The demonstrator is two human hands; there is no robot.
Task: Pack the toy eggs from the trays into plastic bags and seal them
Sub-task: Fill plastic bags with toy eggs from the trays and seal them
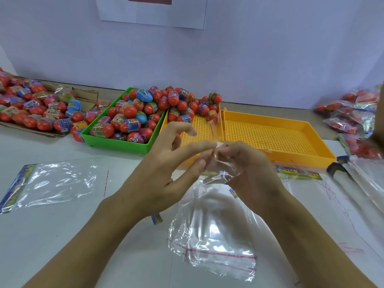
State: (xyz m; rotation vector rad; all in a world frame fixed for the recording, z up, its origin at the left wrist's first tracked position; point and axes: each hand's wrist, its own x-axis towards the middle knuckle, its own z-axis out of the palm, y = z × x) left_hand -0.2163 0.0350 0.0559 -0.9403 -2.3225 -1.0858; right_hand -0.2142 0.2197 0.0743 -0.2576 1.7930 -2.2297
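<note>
My left hand (166, 173) and my right hand (247, 173) meet above the table and pinch the top edge of a clear plastic bag (214, 231). The bag hangs down toward me, and its red-lined flap lies on the table. It looks empty. Toy eggs (133, 117), red with coloured wrappers, fill a green tray (116, 142). More eggs (187, 107) are heaped at the far end of a yellow tray (199, 129). A second yellow tray (276, 138) to the right holds no eggs.
An empty bag (52, 183) with a printed header lies flat at the left. Loose eggs sit on flattened cardboard (31, 109) at the far left. Filled bags (353, 121) pile up at the right, with a stack of flat bags (365, 177) below them.
</note>
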